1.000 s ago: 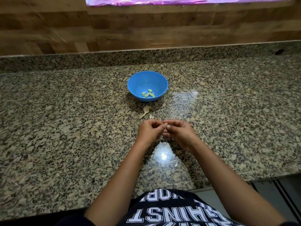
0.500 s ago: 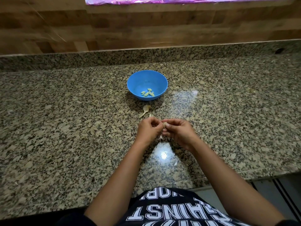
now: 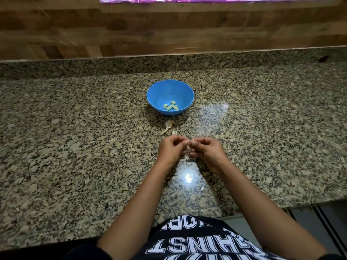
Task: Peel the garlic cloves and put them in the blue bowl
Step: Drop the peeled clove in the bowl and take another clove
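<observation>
A blue bowl (image 3: 159, 91) stands on the granite counter and holds several peeled pale cloves (image 3: 171, 106). In front of it, my left hand (image 3: 171, 149) and my right hand (image 3: 207, 150) meet fingertip to fingertip. Both pinch one small garlic clove (image 3: 189, 147) between them, and a strip of whitish skin hangs down from it. Most of the clove is hidden by my fingers.
Loose garlic skin and a stem piece (image 3: 168, 125) lie between the bowl and my hands, with another scrap (image 3: 174, 132) close by. A small skin flake (image 3: 202, 188) lies near the front edge. The granite counter (image 3: 75, 147) ends at a wooden wall behind.
My hands stay in the same spot, still working the clove. A strip of skin now hangs lower between them.
</observation>
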### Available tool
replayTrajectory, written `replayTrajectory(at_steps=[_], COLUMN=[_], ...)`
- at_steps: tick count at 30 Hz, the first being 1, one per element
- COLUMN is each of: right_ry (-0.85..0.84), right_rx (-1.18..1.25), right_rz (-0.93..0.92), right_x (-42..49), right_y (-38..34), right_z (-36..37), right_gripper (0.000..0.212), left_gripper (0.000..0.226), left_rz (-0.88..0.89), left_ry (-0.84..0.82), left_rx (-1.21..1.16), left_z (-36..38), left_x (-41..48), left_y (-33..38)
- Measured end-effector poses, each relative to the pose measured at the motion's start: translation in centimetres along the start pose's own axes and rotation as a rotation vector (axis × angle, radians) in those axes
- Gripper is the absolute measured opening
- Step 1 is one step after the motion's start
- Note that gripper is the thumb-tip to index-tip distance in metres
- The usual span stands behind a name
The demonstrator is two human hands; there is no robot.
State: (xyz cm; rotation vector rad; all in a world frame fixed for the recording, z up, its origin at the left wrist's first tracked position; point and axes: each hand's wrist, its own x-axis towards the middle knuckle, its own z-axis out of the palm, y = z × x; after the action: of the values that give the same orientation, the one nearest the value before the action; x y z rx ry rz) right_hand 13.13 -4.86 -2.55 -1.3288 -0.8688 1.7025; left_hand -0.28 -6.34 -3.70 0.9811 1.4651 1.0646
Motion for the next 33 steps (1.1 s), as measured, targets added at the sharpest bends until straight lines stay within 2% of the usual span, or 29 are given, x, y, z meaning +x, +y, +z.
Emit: replayTrajectory(at_steps=[6,10,14,17,20,23,27,29,31,33], right_ry=[-0.002,0.076,0.106,0.04,-0.01,-0.002,0.013,-0.011,-0.019,-0.007], right_rx=[0.142,-0.111,-0.3,-0.227,-0.044,0.113,0.243,0.292,0.329,0.363], right_rz=[-0.078,-0.251,-0.36,-0.267,-0.11,-0.042,-0.013,-0.017,-0.01,0.004], right_x=[-0.3,-0.3,-0.1,-0.4,-0.5,-0.5,-0.4,-0.4,-0.4,-0.2], right_y=[0.1,0.7,1.1,0.2,-1.0,-1.3,-0.8,-0.5,-0.2,0.0], right_z=[1.1,1.5,1.3,1.3,1.4,1.6,2.0,2.2,2.4,2.4], right_gripper=[0.005,0.01,0.007,0.009,0.006,0.006,0.016,0.015,0.014,0.013], left_gripper=[0.009,0.013,0.012,0.011,0.011,0.01,0.011,0.012,0.012,0.012], left_rz=[0.005,-0.181,-0.252,-0.109,0.035,-0.01,-0.22,-0.262,-0.235,-0.168], left_ry=[0.135,0.204,0.242,0.282,0.225,0.212,0.148,0.134,0.128,0.149], left_rx=[-0.1,-0.34,-0.394,-0.211,-0.063,-0.188,-0.606,-0.694,-0.654,-0.472], left_z=[0.7,1.4,1.8,1.3,0.9,1.2,1.9,2.0,2.2,2.2], left_x=[-0.1,-0.2,0.0,0.0,0.2,0.4,0.4,0.4,0.4,0.5], left_y=[0.2,0.5,0.4,0.3,0.3,0.5,1.2,1.3,1.2,0.8])
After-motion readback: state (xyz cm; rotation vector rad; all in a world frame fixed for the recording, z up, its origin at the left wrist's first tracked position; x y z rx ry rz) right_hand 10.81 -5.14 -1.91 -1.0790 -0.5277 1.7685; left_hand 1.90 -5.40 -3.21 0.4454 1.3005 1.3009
